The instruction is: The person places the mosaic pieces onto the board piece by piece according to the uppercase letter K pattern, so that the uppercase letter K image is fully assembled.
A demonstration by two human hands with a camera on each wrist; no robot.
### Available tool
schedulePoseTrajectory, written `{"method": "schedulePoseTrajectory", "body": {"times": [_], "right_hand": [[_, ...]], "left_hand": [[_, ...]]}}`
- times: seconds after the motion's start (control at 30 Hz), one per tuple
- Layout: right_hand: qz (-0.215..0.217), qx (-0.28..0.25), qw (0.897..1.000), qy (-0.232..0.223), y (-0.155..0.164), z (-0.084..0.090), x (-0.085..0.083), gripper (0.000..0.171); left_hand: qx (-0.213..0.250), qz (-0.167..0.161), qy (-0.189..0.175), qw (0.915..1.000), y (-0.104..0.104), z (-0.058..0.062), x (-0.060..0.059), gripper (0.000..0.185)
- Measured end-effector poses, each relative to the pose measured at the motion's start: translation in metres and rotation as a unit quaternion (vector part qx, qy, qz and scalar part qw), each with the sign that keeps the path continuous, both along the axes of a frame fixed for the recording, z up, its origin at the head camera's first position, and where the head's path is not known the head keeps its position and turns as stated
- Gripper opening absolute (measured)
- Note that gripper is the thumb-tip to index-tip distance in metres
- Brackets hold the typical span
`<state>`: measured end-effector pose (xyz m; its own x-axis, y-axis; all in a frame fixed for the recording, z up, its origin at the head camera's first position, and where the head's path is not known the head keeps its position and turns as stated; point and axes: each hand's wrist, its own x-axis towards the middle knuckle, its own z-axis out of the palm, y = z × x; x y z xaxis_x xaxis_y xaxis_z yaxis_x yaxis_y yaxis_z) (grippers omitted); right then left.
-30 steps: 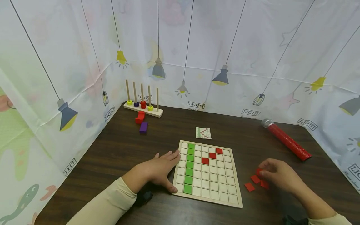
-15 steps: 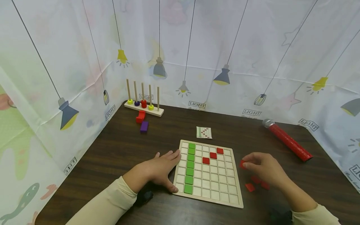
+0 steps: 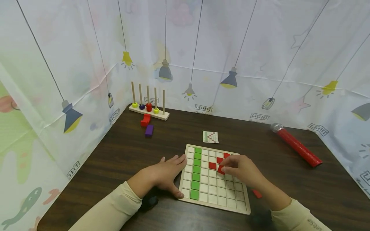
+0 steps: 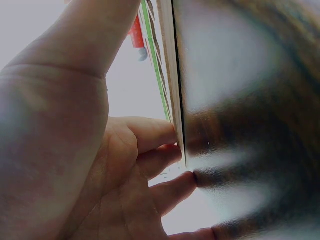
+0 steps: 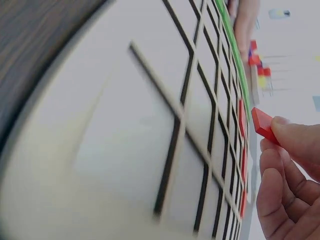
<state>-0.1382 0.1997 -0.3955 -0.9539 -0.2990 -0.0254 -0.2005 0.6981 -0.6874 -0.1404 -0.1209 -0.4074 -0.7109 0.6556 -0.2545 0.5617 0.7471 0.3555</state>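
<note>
Right hand (image 3: 245, 170) pinched a flat red square tile (image 3: 221, 170) over the pale wooden grid board (image 3: 212, 199) — left hand (image 3: 164, 175) spread, touching its left edge.

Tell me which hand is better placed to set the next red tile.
Right, I'd say: the right hand pinches a red tile over the board, close to the three placed tiles. The left hand is spread against the board's left edge, holding no tile.
</note>
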Motion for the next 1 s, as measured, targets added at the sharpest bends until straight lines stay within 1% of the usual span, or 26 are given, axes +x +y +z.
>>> {"method": "schedulePoseTrajectory", "body": {"times": [0.2, 0.33, 0.57, 0.8, 1.0], "right_hand": [[0.035, -0.009, 0.999, 0.008, -0.025, -0.007, -0.007, 0.007], [0.047, -0.005, 0.999, 0.007, -0.038, -0.009, -0.01, 0.004], [0.046, 0.003, 0.999, 0.015, -0.05, -0.009, -0.01, 0.004], [0.045, 0.009, 0.999, 0.012, -0.053, -0.011, -0.009, 0.003], [0.034, 0.025, 0.999, 0.015, -0.055, -0.012, -0.009, 0.004]], "left_hand": [[0.001, 0.002, -0.001, 1.0, 0.001, -0.002, 0.001, 0.125], [-0.001, 0.002, -0.001, 1.0, 0.001, -0.003, 0.001, 0.125], [-0.006, 0.005, 0.001, 1.0, 0.003, -0.001, 0.0, 0.125], [-0.005, 0.005, 0.001, 1.0, 0.002, -0.001, 0.0, 0.124], [-0.005, 0.003, 0.001, 1.0, 0.001, -0.001, -0.001, 0.124]]}}
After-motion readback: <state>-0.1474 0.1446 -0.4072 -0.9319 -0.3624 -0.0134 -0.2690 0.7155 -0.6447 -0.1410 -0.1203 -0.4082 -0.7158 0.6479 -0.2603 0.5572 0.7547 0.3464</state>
